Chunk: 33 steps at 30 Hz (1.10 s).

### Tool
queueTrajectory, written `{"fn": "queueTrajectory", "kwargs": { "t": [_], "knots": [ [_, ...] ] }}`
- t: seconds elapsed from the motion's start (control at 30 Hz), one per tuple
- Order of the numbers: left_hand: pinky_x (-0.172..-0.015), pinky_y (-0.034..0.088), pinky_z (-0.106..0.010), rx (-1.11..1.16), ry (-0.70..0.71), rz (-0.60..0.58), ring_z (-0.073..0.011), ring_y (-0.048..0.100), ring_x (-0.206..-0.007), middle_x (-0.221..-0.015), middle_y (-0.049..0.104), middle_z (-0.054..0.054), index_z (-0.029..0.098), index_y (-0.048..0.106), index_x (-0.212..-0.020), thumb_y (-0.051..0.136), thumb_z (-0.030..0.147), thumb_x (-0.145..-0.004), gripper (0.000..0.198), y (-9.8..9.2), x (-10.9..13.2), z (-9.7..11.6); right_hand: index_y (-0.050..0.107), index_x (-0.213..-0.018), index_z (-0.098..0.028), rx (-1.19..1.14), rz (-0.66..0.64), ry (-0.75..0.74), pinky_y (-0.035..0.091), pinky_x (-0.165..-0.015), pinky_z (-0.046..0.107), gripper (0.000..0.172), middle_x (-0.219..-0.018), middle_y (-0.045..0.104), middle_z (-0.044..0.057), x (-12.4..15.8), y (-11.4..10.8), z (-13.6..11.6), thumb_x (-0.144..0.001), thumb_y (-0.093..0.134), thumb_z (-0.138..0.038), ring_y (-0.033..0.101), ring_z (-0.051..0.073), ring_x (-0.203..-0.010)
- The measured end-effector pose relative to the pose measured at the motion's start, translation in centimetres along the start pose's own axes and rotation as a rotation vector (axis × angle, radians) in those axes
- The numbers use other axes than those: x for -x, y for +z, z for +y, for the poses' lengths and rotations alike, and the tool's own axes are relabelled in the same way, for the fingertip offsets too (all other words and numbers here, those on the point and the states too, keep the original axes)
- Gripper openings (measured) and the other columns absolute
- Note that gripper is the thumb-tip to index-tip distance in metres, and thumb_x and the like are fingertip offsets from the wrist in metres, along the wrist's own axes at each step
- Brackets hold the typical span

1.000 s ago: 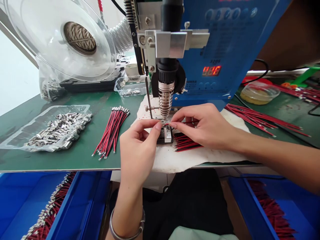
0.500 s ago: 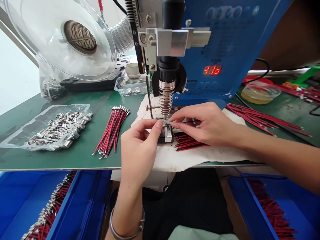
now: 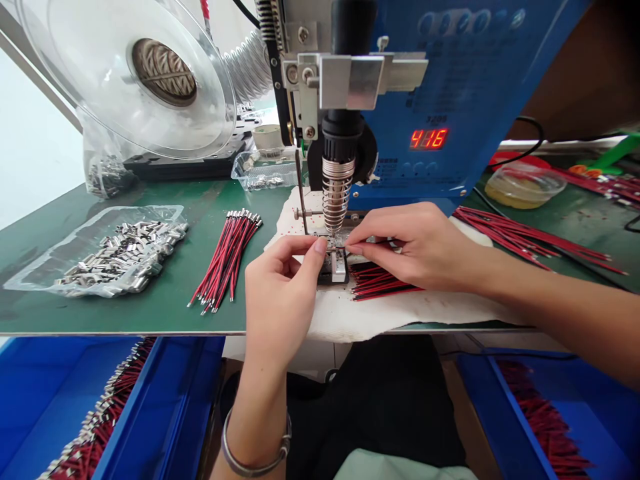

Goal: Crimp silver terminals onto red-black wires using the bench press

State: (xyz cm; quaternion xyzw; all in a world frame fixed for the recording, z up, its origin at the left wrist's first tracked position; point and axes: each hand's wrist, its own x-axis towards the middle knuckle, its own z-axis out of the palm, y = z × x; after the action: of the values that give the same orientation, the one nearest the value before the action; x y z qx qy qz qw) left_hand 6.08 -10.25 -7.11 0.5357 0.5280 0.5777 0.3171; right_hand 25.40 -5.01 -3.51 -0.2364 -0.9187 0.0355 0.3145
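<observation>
My left hand (image 3: 280, 287) is closed in a pinch at the left side of a small metal fixture (image 3: 339, 267). What its fingertips grip is hidden. From the right, my right hand (image 3: 415, 247) pinches a thin wire (image 3: 341, 248) over the same fixture. The fingertips of both hands are a short gap apart. Right above them points the coil-wrapped tip of a soldering iron (image 3: 336, 193), mounted upright on a blue soldering machine (image 3: 390, 180). Under my right hand lies a bundle of red and black wires (image 3: 375, 283).
A clear tray (image 3: 30, 280) of small metal cylinders stands left, beside a bundle of red-black wires with metal ends (image 3: 227, 260). More wires (image 3: 520, 237) lie right, near a round plastic tub (image 3: 525, 187). Blue bins (image 3: 187, 400) with wires sit below the table edge.
My right fingertips have drawn closer together at the fixture, and less of the black wire shows between them. The red display now reads 416. The whole view has shifted slightly.
</observation>
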Motion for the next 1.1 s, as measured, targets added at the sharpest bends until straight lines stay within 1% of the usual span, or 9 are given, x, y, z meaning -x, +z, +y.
{"fn": "queueTrajectory", "kwargs": {
  "t": [0.1,0.2,0.33,0.43,0.67,0.97,1.1],
  "knots": [
    [-0.068,0.048,-0.022,0.019,0.011,-0.004,-0.0137,0.062,-0.075,-0.085,0.072,-0.003,0.021,0.075,-0.088,0.072,0.038,-0.087,0.017,0.1,0.0,0.0,0.073,-0.093,-0.012,0.003,-0.007,-0.004,0.047,-0.067,0.023,0.014,-0.083,0.072,0.004,0.0,0.0,0.0,-0.095,0.060,-0.017,0.063,0.011,-0.072],
    [-0.063,0.046,-0.020,0.031,0.021,0.010,-0.0125,0.061,-0.072,-0.081,0.071,-0.002,0.020,0.073,-0.088,0.072,0.038,-0.087,0.018,0.2,0.0,0.2,0.073,-0.094,-0.012,-0.003,-0.007,-0.005,0.047,-0.067,0.023,0.014,-0.083,0.072,0.004,0.0,0.0,0.0,-0.095,0.060,-0.017,0.063,0.011,-0.071],
    [-0.055,0.042,-0.019,0.023,0.017,0.022,-0.0096,0.055,-0.062,-0.074,0.067,-0.001,0.018,0.069,-0.084,0.070,0.038,-0.089,0.021,0.2,0.0,0.6,0.073,-0.094,-0.014,-0.007,-0.011,0.006,0.048,-0.067,0.023,0.014,-0.083,0.072,0.003,0.0,-0.1,0.0,-0.095,0.059,-0.017,0.064,0.012,-0.072],
    [-0.052,0.040,-0.020,0.018,0.004,0.018,-0.0087,0.051,-0.057,-0.071,0.065,0.000,0.017,0.067,-0.082,0.069,0.039,-0.089,0.023,0.2,0.0,0.7,0.072,-0.093,-0.015,-0.014,-0.016,0.013,0.048,-0.067,0.024,0.014,-0.083,0.072,0.003,0.0,0.0,0.0,-0.095,0.059,-0.017,0.064,0.012,-0.072],
    [-0.053,0.040,-0.022,0.007,0.001,0.024,-0.0097,0.049,-0.056,-0.069,0.062,0.000,0.017,0.066,-0.081,0.068,0.040,-0.090,0.025,0.2,-0.1,0.9,0.073,-0.093,-0.015,-0.019,-0.017,0.020,0.047,-0.067,0.024,0.014,-0.083,0.072,0.003,0.0,-0.1,-0.1,-0.095,0.059,-0.018,0.064,0.013,-0.071],
    [-0.054,0.038,-0.023,0.016,-0.011,0.044,-0.0096,0.046,-0.054,-0.062,0.055,0.000,0.017,0.060,-0.071,0.064,0.037,-0.092,0.030,0.2,-0.1,0.9,0.071,-0.093,-0.017,-0.012,-0.040,0.047,0.049,-0.071,0.026,0.015,-0.086,0.072,0.003,0.0,-0.2,-0.1,-0.096,0.057,-0.019,0.064,0.013,-0.075],
    [-0.054,0.038,-0.023,0.017,-0.006,0.043,-0.0090,0.042,-0.053,-0.061,0.053,0.001,0.017,0.059,-0.069,0.063,0.037,-0.093,0.032,0.2,-0.1,1.0,0.072,-0.094,-0.016,-0.014,-0.038,0.040,0.048,-0.071,0.025,0.015,-0.085,0.072,0.004,0.0,-0.2,-0.1,-0.096,0.057,-0.019,0.064,0.013,-0.075]
  ]
}}
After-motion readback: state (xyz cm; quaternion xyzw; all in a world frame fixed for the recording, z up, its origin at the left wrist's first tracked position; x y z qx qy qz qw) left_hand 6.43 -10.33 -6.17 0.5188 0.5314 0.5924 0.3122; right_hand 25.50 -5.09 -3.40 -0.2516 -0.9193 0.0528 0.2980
